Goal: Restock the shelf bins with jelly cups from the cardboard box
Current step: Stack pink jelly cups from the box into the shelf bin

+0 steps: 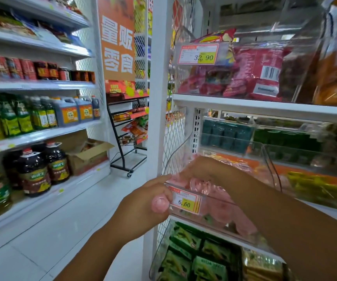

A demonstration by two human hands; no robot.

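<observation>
A clear plastic shelf bin (220, 217) on the middle right shelf holds several pink jelly cups (224, 201); a price tag reading 6.60 (185, 200) sits on its front lip. My left hand (143, 203) is just left of the bin's front corner, fingers curled around a pink jelly cup (160, 203). My right hand (200, 167) reaches into the bin from above, its fingers down among the pink cups and partly hidden by the clear wall. The cardboard box I am stocking from is out of view.
Neighbouring clear bins hold green packets (317, 187) to the right and green packs (196, 258) below. Red snack bags (244, 74) fill the shelf above. Across the white aisle floor stand oil bottles (35, 173), an open carton (90, 153) and a black wire rack (129, 136).
</observation>
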